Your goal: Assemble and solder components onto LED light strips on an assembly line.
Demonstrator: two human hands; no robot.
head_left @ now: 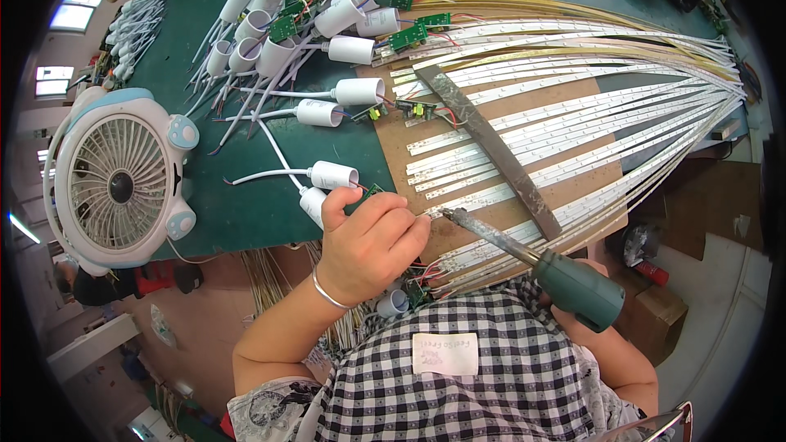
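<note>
My left hand is closed in a pinch at the end of a white LED strip; what its fingertips grip is too small to make out. Just behind those fingers sit a green circuit board and a white lamp cap with a white cable. A soldering iron with a green handle points left, its tip close to my left fingertips at the strip end. My right hand grips the handle, which hides most of the fingers. A dark flat bar lies across the strips.
More white lamp caps with cables and circuit boards are heaped at the back. The strips fan across a brown board and gather at the right. A white and blue fan stands at the left of the green table.
</note>
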